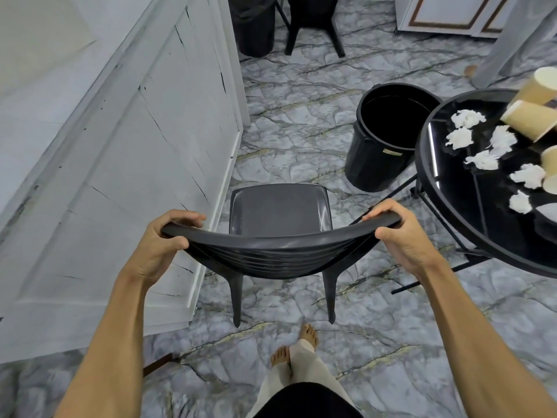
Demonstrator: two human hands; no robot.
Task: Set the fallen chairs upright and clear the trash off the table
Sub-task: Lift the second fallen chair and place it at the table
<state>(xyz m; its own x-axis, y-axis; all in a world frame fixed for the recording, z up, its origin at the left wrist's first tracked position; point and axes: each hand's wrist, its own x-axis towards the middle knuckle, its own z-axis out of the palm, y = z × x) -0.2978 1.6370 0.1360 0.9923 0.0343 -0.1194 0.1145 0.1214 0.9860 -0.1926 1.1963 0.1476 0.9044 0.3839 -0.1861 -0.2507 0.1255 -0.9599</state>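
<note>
Both forearms are bare from the elbow down, with no sleeves, watch, bracelet or rings showing. The left hand [164, 236] and right hand [401, 233] wear no gloves, and the nails are short and plain. Lower down, a dark black garment [304, 402] covers the waist. The trousers [301, 369] are loose and cream-coloured, reaching the ankle. Both feet [309, 334] are bare, with no shoes or socks

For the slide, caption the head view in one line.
Both hands, left and right, hold an upright dark chair by its backrest beside a trash-strewn round table.
</note>
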